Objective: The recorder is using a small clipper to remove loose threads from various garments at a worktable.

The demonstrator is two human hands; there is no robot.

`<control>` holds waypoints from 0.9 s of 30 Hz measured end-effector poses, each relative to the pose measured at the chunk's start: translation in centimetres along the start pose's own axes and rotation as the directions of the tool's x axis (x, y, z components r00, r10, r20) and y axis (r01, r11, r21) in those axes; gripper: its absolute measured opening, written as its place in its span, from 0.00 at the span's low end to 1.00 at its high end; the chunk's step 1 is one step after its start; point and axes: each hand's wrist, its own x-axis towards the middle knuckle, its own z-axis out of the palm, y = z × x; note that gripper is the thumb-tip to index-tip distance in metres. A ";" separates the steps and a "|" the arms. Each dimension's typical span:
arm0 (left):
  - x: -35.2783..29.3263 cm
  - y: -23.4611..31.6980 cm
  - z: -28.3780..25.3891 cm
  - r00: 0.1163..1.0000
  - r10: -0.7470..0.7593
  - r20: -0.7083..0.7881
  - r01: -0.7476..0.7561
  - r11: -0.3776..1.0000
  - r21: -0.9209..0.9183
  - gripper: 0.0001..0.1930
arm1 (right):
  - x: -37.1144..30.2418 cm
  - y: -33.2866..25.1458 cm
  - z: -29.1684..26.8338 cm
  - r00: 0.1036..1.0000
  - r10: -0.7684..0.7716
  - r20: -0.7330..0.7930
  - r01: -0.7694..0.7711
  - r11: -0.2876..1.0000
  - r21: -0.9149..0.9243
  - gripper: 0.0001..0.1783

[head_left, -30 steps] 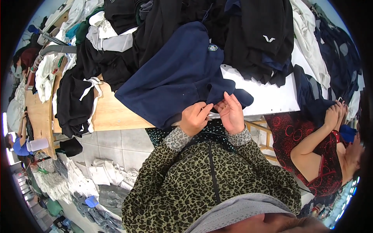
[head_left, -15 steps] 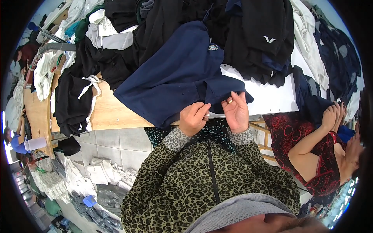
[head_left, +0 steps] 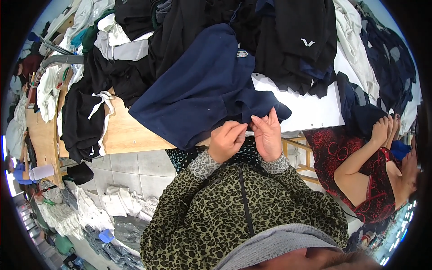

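Left hand [head_left: 228, 141] curls, right hand [head_left: 268, 136] half-spreads at the navy garment [head_left: 193, 90], grips unclear; table edge [head_left: 118, 146] close, white board [head_left: 312, 111] bare rightward, tiled floor [head_left: 155, 167] below.

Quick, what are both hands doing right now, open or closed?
Left hand: closed; can't tell whether it holds anything.
Right hand: partly open, at the edge of the navy garment; can't tell if gripping.

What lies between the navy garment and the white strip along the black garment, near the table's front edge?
In the head view, pale wooden tabletop lies between the navy garment and the white strip.
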 end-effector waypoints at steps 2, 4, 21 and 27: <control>0.9 1.2 -0.6 0.979 -0.201 -0.022 0.197 0.972 -0.126 0.11 | 0.0 -0.3 -0.4 1.000 0.004 0.012 -0.002 0.995 -0.102 0.27; 1.9 1.3 -0.7 0.951 -0.307 -0.037 0.295 0.938 -0.184 0.11 | -0.3 -0.5 0.1 1.000 -0.018 0.015 0.020 0.989 -0.143 0.28; 3.0 0.3 -1.3 0.829 -0.532 0.171 0.552 0.732 -0.400 0.04 | -0.5 -0.3 -0.4 0.988 -0.141 0.060 0.153 0.908 -0.391 0.44; 3.9 1.4 -1.6 0.877 -0.450 0.169 0.480 0.801 -0.358 0.06 | -0.8 -0.6 0.5 0.989 -0.131 0.065 0.145 0.933 -0.330 0.46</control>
